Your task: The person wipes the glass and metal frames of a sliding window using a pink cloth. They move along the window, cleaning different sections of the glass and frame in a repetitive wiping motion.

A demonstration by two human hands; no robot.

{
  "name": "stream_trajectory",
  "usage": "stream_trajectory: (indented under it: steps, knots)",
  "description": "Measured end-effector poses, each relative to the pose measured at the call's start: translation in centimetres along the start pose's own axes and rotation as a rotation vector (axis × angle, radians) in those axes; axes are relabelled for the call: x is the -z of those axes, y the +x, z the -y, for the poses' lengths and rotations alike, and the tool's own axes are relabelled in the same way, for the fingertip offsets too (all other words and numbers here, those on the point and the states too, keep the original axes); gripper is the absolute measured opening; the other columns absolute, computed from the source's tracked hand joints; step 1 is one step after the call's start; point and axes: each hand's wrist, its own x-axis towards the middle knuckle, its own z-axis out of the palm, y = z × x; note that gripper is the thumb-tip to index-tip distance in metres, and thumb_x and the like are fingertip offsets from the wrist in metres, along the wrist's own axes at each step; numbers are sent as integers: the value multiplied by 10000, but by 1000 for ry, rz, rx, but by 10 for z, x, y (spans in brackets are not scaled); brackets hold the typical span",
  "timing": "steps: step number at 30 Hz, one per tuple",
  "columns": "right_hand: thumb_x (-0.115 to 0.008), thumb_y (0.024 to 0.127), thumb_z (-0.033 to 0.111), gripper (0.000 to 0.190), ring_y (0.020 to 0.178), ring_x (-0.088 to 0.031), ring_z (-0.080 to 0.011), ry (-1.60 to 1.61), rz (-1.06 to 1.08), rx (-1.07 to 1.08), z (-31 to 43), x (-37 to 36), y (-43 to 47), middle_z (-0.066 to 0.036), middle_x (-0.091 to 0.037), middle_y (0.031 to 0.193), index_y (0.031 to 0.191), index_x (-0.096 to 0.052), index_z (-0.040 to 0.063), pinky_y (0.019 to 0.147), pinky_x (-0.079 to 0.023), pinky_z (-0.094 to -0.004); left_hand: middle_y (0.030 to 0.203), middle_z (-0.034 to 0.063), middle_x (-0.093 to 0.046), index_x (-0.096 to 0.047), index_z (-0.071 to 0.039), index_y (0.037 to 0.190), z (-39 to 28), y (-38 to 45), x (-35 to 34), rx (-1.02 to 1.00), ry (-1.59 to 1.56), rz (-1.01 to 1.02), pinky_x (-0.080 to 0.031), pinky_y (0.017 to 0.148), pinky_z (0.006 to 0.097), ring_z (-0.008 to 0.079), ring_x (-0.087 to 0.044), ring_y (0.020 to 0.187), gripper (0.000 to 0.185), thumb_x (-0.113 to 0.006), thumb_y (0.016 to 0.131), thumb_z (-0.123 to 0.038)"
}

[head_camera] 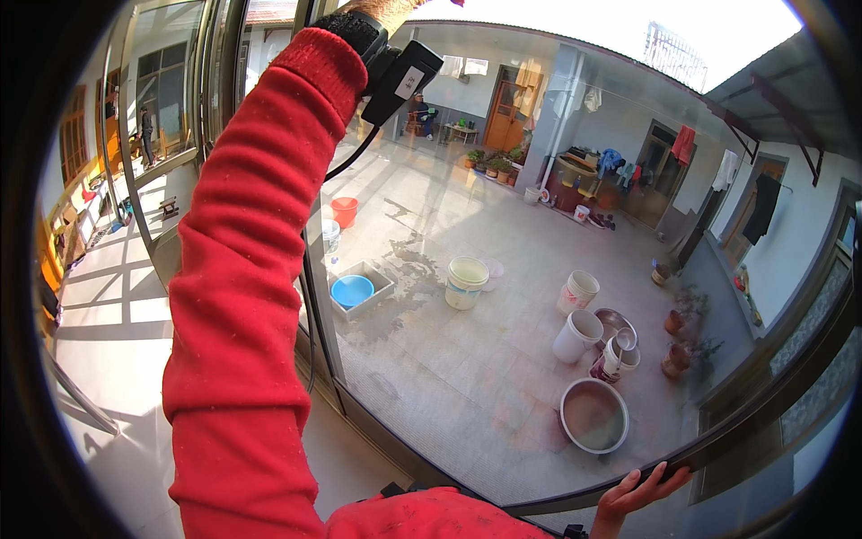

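My left arm in a red sleeve reaches up the left side of the view, a black device strapped at its wrist (397,74). Only the base of my left hand (390,10) shows; the top edge cuts off the rest, and a sliver of something red appears beside it. Low on the right, my right hand (636,495) has its thumb and fingers on the dark frame (579,497) of a large glass pane. Through the glass lies a tiled courtyard (431,357).
Beyond the pane stand several white buckets (466,286), a metal basin (594,416), a blue basin (352,292) in a square tray, and potted plants (675,360). A person (422,116) sits across the courtyard. An open glazed panel (161,87) is at the left.
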Motion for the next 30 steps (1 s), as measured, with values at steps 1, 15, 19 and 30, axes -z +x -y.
stream_trajectory:
  steps: [1, 15, 19, 30]
  knots:
    - [-415, 1015, 108, 444, 1447, -172, -482, -12, -4, 2, 1, 0, 1, -295, -170, 1564, 1451, -363, 46, 1131, -189, -611, 1557, 131, -317, -401, -160, 1473, -4, -5, 1, -1, -3, -2, -250, 1139, 468, 331, -325, 1419, 535, -478, 996, -390]
    - [-419, 1019, 129, 483, 1452, -211, -436, -25, -82, -107, 8, 4, 33, -237, -186, 1582, 1490, -330, 70, 1154, -227, -557, 1544, 175, -335, -532, -162, 1375, -189, -280, 90, 346, -182, 273, -208, 1151, 543, 402, -332, 1406, 539, -625, 845, -126]
    - [-488, 1003, 264, 500, 1347, -291, -554, -26, -142, -5, 15, 3, 47, -360, -282, 1466, 1430, -388, 25, 1074, -269, -670, 1563, 204, -281, -484, -147, 1423, -156, -306, 100, 443, -4, 306, -221, 1138, 546, 400, -283, 1434, 564, -630, 878, -174]
    - [-469, 1009, 244, 481, 1341, -322, -548, -111, -159, 2, 26, 4, 53, -356, -320, 1455, 1415, -409, -8, 1067, -303, -648, 1486, 182, -391, -441, -123, 1430, 81, -121, 57, 80, 109, 46, -279, 1131, 491, 372, -365, 1377, 526, -560, 924, -210]
